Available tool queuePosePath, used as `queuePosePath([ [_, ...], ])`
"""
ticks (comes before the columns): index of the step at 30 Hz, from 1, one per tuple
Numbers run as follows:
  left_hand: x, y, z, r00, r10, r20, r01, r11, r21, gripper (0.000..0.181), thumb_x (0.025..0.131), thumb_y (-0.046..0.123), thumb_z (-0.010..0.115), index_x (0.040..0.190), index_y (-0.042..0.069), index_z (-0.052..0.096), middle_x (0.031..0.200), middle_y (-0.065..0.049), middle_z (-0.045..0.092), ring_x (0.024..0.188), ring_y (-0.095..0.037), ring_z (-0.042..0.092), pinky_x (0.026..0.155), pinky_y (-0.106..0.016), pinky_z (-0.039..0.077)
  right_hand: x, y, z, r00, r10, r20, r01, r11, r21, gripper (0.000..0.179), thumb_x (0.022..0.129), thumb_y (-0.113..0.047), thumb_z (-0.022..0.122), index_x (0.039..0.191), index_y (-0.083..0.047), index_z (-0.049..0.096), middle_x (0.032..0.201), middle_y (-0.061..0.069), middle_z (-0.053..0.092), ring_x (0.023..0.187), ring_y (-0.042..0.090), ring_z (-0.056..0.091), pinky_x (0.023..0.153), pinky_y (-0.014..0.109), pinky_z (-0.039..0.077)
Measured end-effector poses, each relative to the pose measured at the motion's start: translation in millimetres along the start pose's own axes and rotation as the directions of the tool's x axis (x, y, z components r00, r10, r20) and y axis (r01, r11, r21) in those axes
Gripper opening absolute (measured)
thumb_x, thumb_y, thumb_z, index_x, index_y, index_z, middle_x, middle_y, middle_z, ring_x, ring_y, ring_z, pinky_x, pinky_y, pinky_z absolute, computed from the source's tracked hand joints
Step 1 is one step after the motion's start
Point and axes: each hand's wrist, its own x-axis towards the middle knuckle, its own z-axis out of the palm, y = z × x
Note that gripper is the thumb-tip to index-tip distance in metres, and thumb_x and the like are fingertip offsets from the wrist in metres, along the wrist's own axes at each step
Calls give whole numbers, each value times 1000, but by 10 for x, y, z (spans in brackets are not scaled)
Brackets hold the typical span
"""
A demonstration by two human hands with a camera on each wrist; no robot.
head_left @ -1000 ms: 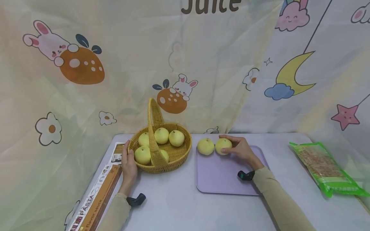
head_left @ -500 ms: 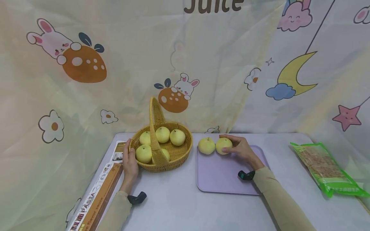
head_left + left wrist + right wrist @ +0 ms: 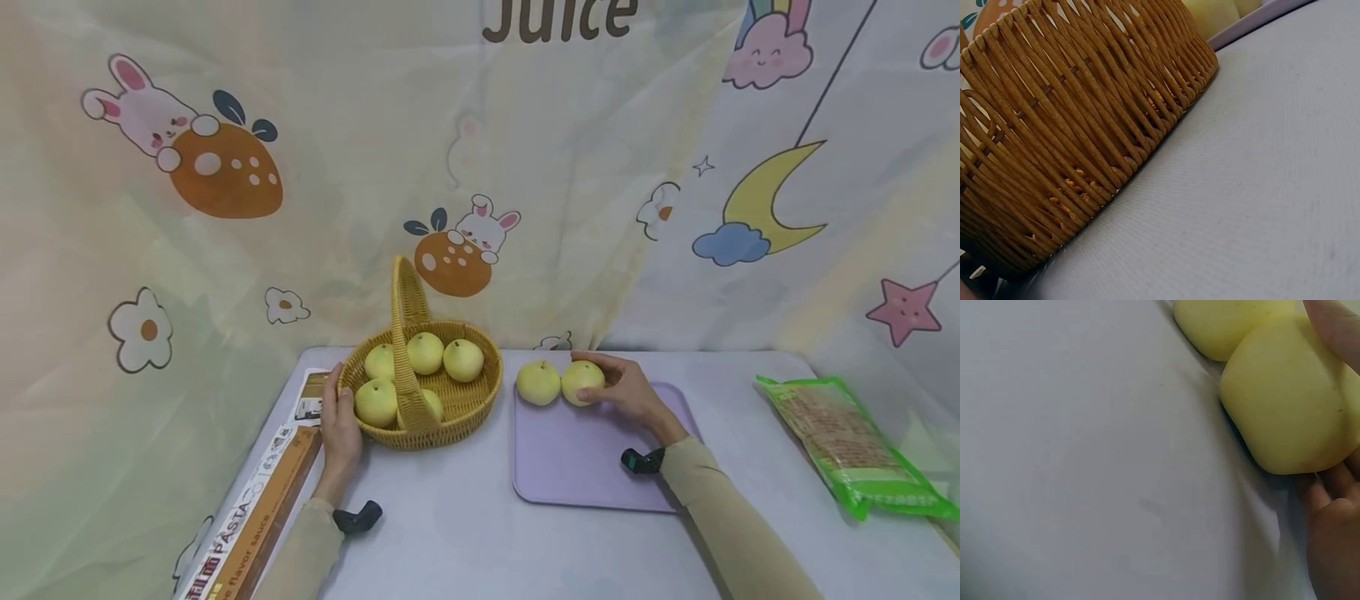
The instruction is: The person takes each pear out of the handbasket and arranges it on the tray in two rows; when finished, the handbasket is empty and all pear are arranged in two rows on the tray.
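A yellow wicker basket [image 3: 457,417] with a tall handle holds several pale yellow-green pears [image 3: 376,402]. My left hand [image 3: 342,429] rests against the basket's left side, its fingers extended along the outer wall. In the left wrist view the basket's woven side [image 3: 1072,125] fills the upper left. At the back of a lilac tray [image 3: 585,467] sit two more pears. My right hand [image 3: 630,393] grips the right-hand pear [image 3: 581,382], thumb in front and fingers behind; the other pear [image 3: 538,382] stands close to its left. The right wrist view shows the gripped pear [image 3: 1285,400] between thumb and fingers.
Along the table's left edge lies a long pasta box [image 3: 255,517], with a printed card-like item [image 3: 311,400] behind it. A green-edged food packet [image 3: 847,442] lies at the right. A printed cloth backdrop [image 3: 337,167] hangs behind the white table [image 3: 442,525].
The head view has shifted slightly. Both hands, the basket and the pears keep their places, and the right hand still grips the same pear.
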Motion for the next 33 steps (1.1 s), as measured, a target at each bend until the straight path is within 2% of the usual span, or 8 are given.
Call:
queuePosePath([
  [9, -70, 190, -37, 1000, 12, 15, -12, 999, -41, 54, 113, 13, 29, 167, 4, 27, 174, -19, 26, 164, -36, 17, 137, -55, 11, 14, -43, -37, 999, -10, 41, 11, 1000, -28, 73, 82, -5, 91, 149, -4, 60, 155, 21, 57, 136, -3, 55, 112, 7, 41],
  [12, -31, 91, -35, 1000, 6, 11, -6, 1000, -29, 54, 114, 15, 29, 167, 7, 27, 175, -17, 26, 165, -35, 16, 137, -54, 10, 33, -108, -50, 999, -4, 53, 5, 999, -32, 72, 84, -5, 89, 150, -2, 59, 156, 22, 56, 141, 5, 54, 112, 7, 41],
  [18, 80, -200, -7, 1000, 11, 6, -11, 1000, -8, 54, 115, 23, 27, 169, 17, 26, 176, -9, 25, 165, -30, 17, 137, -53, 13, 106, -339, -15, 998, -5, 61, 8, 998, -58, 69, 90, -3, 82, 153, -2, 55, 159, 22, 52, 155, 32, 41, 114, 5, 37],
  [22, 86, -255, -7, 1000, 28, 5, -28, 999, -15, 54, 115, 25, 29, 169, 20, 28, 175, -7, 27, 164, -29, 19, 137, -53, 14, 201, -514, 63, 996, -37, 75, 40, 998, -39, 69, 91, -5, 82, 154, -6, 55, 160, 20, 52, 157, 35, 37, 117, 5, 35],
  [24, 82, -256, -2, 999, 33, 6, -33, 999, -17, 53, 115, 26, 30, 168, 21, 29, 175, -7, 28, 164, -29, 20, 137, -53, 15, 256, -606, 107, 995, -46, 83, 50, 998, -43, 70, 91, -8, 84, 155, -8, 55, 159, 18, 53, 157, 33, 39, 121, 10, 34],
  [27, 95, -254, 3, 1000, 29, 9, -28, 999, -14, 54, 115, 24, 29, 169, 19, 28, 175, -8, 28, 164, -30, 20, 137, -54, 15, 354, -740, 177, 994, -64, 88, 71, 995, -72, 72, 91, -11, 84, 156, -8, 53, 159, 15, 54, 155, 32, 42, 131, 30, 33],
  [30, 102, -251, -5, 999, 34, 7, -34, 999, -5, 53, 115, 24, 29, 168, 19, 29, 174, -9, 29, 164, -31, 21, 136, -54, 16, 457, -886, 259, 992, -80, 96, 88, 993, -81, 74, 91, -11, 84, 157, -7, 51, 160, 14, 54, 153, 32, 46, 132, 49, 30],
  [33, 101, -256, -11, 999, 33, -1, -33, 999, 2, 53, 115, 25, 30, 168, 18, 30, 174, -9, 30, 163, -31, 22, 136, -53, 17, 562, -1008, 358, 988, -103, 112, 111, 991, -68, 75, 92, -12, 83, 159, -5, 48, 160, 15, 54, 151, 33, 48, 132, 53, 31],
])
